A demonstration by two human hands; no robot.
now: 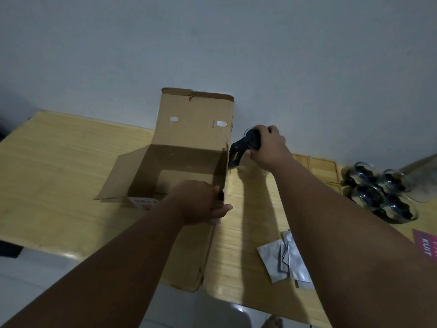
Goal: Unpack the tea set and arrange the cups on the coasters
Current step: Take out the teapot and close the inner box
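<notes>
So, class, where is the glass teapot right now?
In the head view the teapot is just right of the open cardboard box, near the wall and left of the wooden coasters; the right hand grips its black top.

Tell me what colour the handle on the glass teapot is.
Black; the handle shows best in the head view, beside the right hand gripping the lid.

Box [186,159] blocks centre, cups [378,192] crowd right
</notes>
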